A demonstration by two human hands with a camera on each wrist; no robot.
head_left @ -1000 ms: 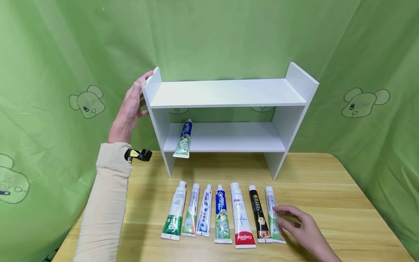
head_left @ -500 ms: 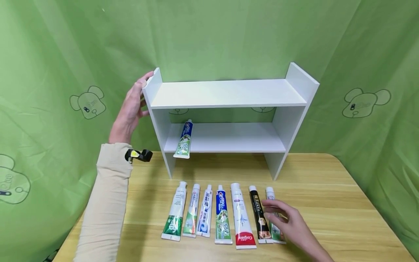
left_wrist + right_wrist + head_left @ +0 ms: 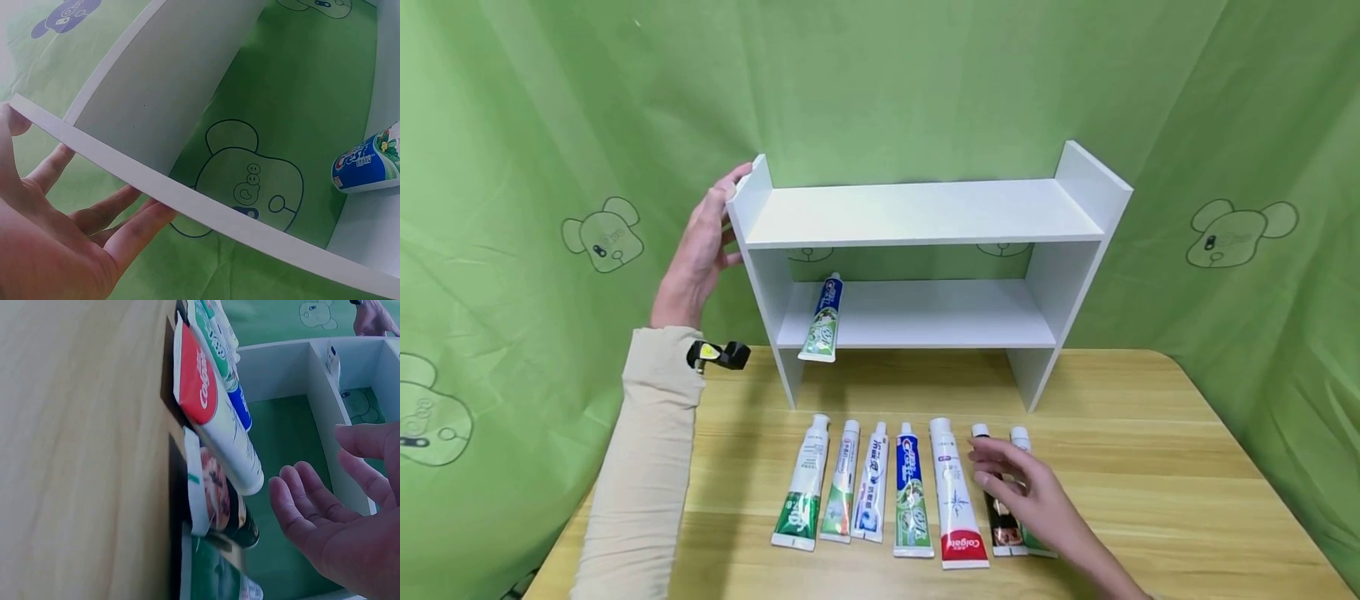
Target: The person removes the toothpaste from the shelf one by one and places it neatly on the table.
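Head view, centre of frame: a white two-tier shelf (image 3: 925, 212) stands at the back of a wooden table (image 3: 1150, 467). One blue-and-green toothpaste tube (image 3: 822, 320) already lies at the left end of the lower tier, its crimped end overhanging the front edge. Seven tubes remain in a row on the table in the lower middle of the frame, so by this count the shelving looks barely begun.

The left hand (image 3: 700, 250), at centre left, rests flat against the shelf's left side panel, fingers straight and holding nothing. The right hand (image 3: 1026, 492), lower right of centre, hovers above the black tube (image 3: 1000, 521), fingers spread and relaxed, nothing gripped; the wrist view shows a gap beneath the palm.

A red-ended white tube (image 3: 953, 500) lies just beside the black one, and a green-ended tube (image 3: 1021, 442) flanks its other side, leaving little finger room. A green printed curtain (image 3: 512, 167) encloses the scene.
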